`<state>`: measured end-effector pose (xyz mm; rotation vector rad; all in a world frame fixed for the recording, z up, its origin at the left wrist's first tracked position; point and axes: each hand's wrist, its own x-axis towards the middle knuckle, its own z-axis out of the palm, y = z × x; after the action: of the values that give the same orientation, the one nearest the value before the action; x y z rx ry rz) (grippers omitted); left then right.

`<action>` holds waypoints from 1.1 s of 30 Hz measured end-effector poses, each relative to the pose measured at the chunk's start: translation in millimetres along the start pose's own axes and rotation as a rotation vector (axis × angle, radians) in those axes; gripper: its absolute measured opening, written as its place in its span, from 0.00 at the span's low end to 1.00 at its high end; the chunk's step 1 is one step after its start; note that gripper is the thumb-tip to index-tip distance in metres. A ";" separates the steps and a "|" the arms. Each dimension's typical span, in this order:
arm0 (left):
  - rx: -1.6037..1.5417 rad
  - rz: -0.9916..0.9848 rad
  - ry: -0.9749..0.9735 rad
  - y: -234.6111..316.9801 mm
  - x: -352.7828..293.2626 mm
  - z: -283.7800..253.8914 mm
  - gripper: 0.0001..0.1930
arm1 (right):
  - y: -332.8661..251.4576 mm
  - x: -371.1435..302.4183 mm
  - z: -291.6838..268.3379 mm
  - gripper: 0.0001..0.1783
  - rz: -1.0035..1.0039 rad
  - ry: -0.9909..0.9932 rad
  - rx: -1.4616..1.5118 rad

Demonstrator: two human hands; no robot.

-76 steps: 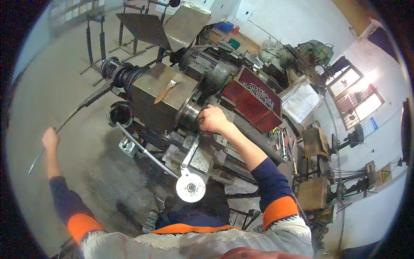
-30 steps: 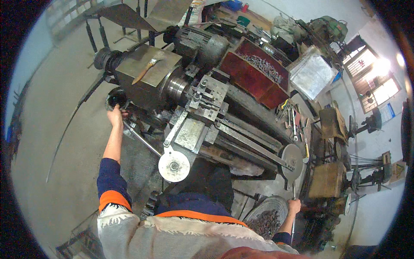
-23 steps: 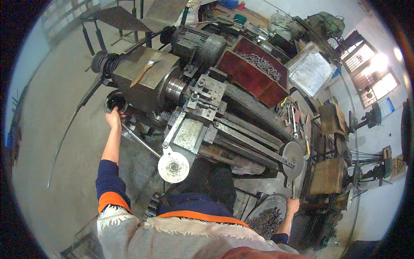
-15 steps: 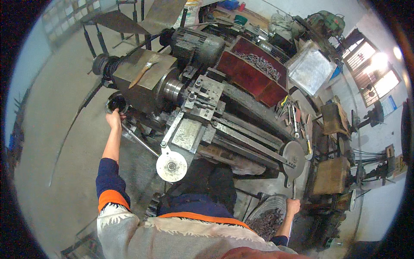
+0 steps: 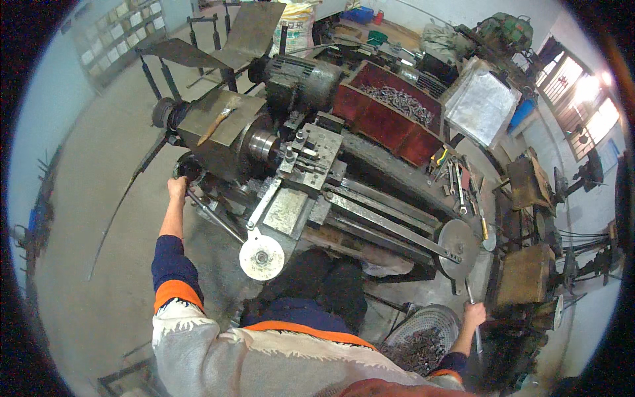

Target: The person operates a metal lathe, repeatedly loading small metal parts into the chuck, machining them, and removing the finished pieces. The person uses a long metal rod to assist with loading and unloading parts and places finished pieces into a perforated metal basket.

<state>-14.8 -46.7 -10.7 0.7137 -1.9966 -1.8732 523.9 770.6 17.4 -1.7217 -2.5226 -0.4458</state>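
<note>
My left hand (image 5: pixel 177 187) is closed at the upper end of a slanting metal lever (image 5: pixel 215 217), beside a dark round opening (image 5: pixel 190 167) under the lathe's headstock (image 5: pixel 221 129). On the right, my right hand (image 5: pixel 473 313) is wrapped round a metal handle rod (image 5: pixel 470 290) that hangs from a grey disc (image 5: pixel 458 248). Between them lies the lathe's carriage with its tool post (image 5: pixel 311 155). A bright round chuck or spindle end (image 5: pixel 264 144) faces the tool post. A pale round plate (image 5: pixel 262 257) sits at the carriage's near end.
A red bin (image 5: pixel 387 126) full of small metal parts stands behind the bed. Spanners (image 5: pixel 458 187) lie right of it. A brush (image 5: pixel 216 126) rests on the headstock. A perforated basket (image 5: pixel 440 317) of dark metal pieces is by my right arm. Other machines (image 5: pixel 526 264) stand at right.
My right hand and the handle rod have swung out to the right. My left hand stays at the lever's upper end. The whole view has shifted slightly.
</note>
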 end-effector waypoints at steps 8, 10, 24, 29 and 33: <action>0.058 0.013 0.060 -29.3 -49.6 -91.9 0.08 | -3.4 47.2 -11.5 0.21 0.010 -0.130 0.062; 0.096 0.004 0.135 -31.0 -82.4 -117.0 0.08 | 5.5 31.2 -2.7 0.20 0.006 -0.109 0.061; -0.080 0.023 0.352 -26.1 -112.1 -127.3 0.10 | -34.6 -69.9 -40.4 0.21 0.128 -0.096 0.052; -0.092 -0.007 0.379 -22.3 -106.6 -120.2 0.11 | -27.4 -69.6 -28.9 0.23 0.148 -0.078 0.018; -0.078 0.027 0.374 -22.2 -107.3 -119.8 0.10 | -29.9 -66.3 -29.6 0.21 0.188 -0.100 0.079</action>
<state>142.2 -88.1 -9.5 0.9308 -1.6812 -1.6474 517.9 692.8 25.9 -1.9722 -2.3750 -0.2512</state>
